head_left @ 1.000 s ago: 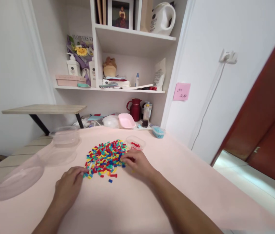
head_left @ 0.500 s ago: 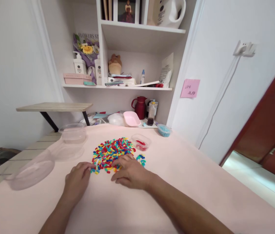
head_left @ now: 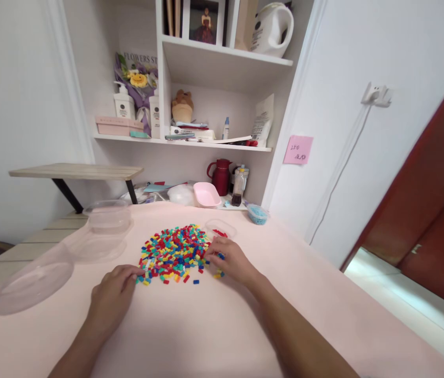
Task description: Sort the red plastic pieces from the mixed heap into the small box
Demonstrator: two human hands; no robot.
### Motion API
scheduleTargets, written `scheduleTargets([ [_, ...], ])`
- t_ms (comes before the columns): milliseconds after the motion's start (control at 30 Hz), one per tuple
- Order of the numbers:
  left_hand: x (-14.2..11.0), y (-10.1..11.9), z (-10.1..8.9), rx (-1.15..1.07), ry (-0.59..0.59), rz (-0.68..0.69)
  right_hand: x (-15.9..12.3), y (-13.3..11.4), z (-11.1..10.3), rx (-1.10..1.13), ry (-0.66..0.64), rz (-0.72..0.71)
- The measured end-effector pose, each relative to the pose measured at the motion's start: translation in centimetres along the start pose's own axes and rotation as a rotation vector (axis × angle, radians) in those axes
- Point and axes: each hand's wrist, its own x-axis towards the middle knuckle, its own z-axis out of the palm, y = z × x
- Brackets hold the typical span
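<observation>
A spread-out heap of small toy bricks (head_left: 175, 249) in red, yellow, blue, green and white lies on the pink table covering. Along the heap's front left edge, my left hand (head_left: 114, 291) rests with its fingers bent and pressed together; anything between the fingertips is hidden. My right hand (head_left: 233, 258) is over the heap's right edge, fingers loosely bent and apart, a few blue and yellow bricks showing around and beneath them. Just behind it stands a clear plastic tub (head_left: 228, 227) with red bricks in it, partly covered by the hand.
Clear plastic containers (head_left: 107, 218) and a large clear lid-like piece (head_left: 35, 281) lie at the left. A tub of light blue bits (head_left: 257, 214) is at the back right. Behind the table are a pink tray (head_left: 207, 195), a dark red jug (head_left: 221, 177) and a bottle (head_left: 238, 188).
My right hand has moved right, from the heap's front to its right edge, and its fingers have bent more. My left hand keeps its place by the heap. The camera view has shifted slightly.
</observation>
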Motion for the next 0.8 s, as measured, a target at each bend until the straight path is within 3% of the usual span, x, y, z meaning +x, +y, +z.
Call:
scheduleTargets([
  [133,0.0,0.1,0.0,0.002,-0.005,-0.001,-0.4,-0.1,1.1,-0.005,-0.161,-0.018],
  [233,0.1,0.1,0.0,0.009,-0.008,0.001,-0.6,-0.1,1.5,-0.035,-0.212,-0.011],
  [800,0.2,0.1,0.0,0.029,-0.009,0.007,-0.3,-0.4,1.2,-0.004,-0.222,0.143],
])
